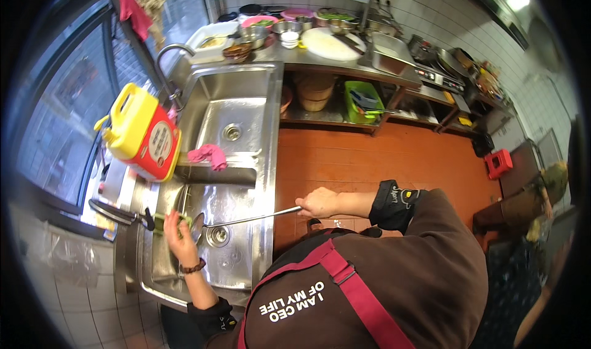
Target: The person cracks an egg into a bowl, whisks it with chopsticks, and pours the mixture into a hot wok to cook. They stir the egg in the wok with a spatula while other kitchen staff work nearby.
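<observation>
My right hand [318, 201] grips the end of a long metal handle of a ladle [258, 218]. The handle runs left over the near basin of a stainless steel double sink [267, 173]. At its far end, the ladle's bowl [198, 225] is beside the fingers of my left hand [181, 240]. My left hand is raised over the basin's left side, with a beaded bracelet on the wrist. Something green [159, 224] shows around its fingers; whether the hand holds it is unclear. Below the ladle is the basin's drain [218, 236].
A yellow-and-red plastic jug [147, 134] stands left of the sink. A pink cloth [208, 156] lies on the divider. Two faucets, one curved [161, 56], rise at the left. A counter with a white cutting board [333, 43] crosses the back. Another person [521, 206] is at right.
</observation>
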Demonstrator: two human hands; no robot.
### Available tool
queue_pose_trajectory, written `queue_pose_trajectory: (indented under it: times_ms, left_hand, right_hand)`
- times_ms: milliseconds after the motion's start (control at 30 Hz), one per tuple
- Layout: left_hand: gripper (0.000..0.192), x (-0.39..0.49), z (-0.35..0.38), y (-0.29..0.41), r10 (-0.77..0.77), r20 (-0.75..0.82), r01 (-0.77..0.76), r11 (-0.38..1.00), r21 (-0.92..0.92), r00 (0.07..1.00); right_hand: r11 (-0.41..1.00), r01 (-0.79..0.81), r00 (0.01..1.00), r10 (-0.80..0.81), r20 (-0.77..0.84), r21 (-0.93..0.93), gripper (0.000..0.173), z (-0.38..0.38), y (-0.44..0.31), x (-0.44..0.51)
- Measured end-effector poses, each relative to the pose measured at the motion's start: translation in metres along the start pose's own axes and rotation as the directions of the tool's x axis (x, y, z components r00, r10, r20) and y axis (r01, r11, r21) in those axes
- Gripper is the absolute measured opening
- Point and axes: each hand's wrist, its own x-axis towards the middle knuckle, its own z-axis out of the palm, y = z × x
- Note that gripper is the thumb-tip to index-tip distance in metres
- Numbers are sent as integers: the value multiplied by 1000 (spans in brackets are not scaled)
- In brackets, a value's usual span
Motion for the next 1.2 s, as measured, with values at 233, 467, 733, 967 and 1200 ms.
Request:
queue_pose_trajectory:
  times_ms: [233, 467, 733, 967, 1200]
  left_hand:
    - [29, 15, 35, 39, 106, -23, -102, 985, 140, 994]
    - [32, 24, 173, 113, 93, 38, -89, 990, -110, 995]
    - [27, 36, 364, 238, 222, 356, -65, 913, -404, 908]
    - [44, 18, 501, 276, 171, 974, -264, 956, -127, 149]
    - [46, 16, 647, 269, 90, 995, -199, 977, -81, 39]
  right_hand:
    - [969, -159, 985, 168, -35, 187, 37, 1, 24, -42]
    - [884, -267, 874, 390, -290, 384, 39, 31, 124, -114]
    - [522, -690, 505, 844, -182, 501, 38, 229, 295, -228]
    - [-451, -146, 155, 869, 471, 881, 27, 279, 366, -311]
    - [-84, 379, -292, 934, 206, 922, 35, 198, 466, -343]
